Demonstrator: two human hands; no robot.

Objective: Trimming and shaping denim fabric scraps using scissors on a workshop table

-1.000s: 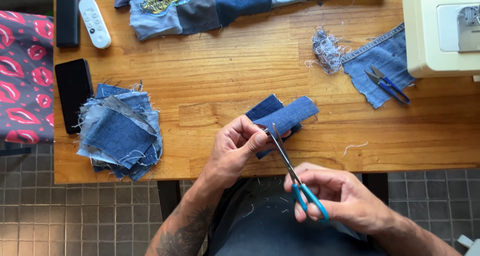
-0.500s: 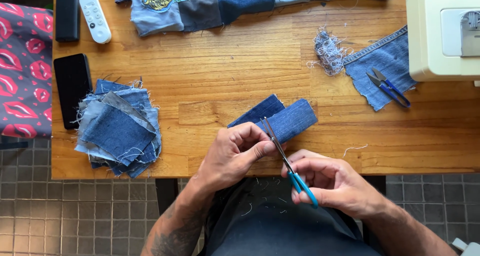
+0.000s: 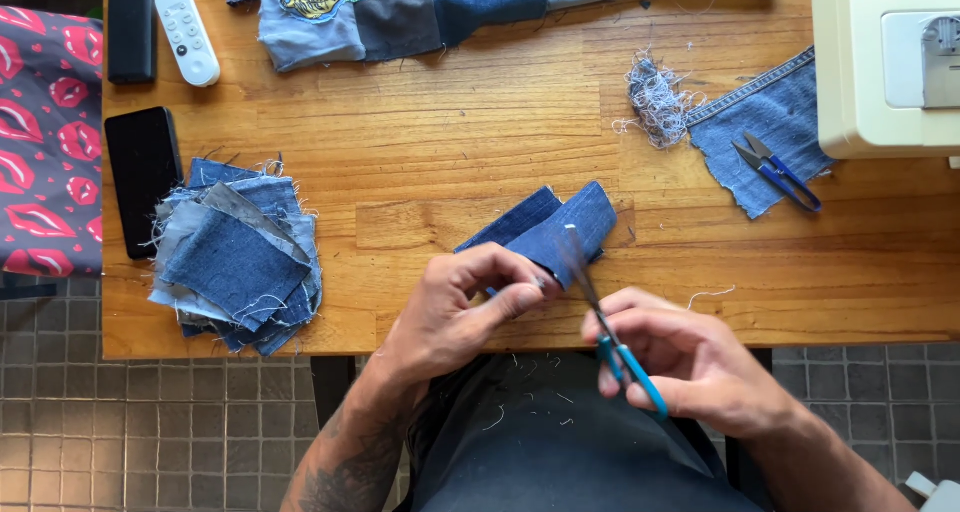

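My left hand (image 3: 470,307) pinches the folded denim piece (image 3: 545,234) right beside the scissors (image 3: 610,337) my right hand (image 3: 690,362) grips, so I might nick a fingertip.

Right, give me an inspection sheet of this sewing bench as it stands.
Surface: wooden table, loose threads near its front edge.
Job's things: folded blue denim piece; teal-handled scissors, blades at the denim.
Clutter: stack of denim squares, black phone, white remote, frayed thread clump, small blue snips on a denim scrap, patchwork denim panel.
Hands: left hand pinches the denim; right hand grips the scissors.
Cables: nothing seen.
Surroundings: cream sewing machine, lip-print fabric, tiled floor.
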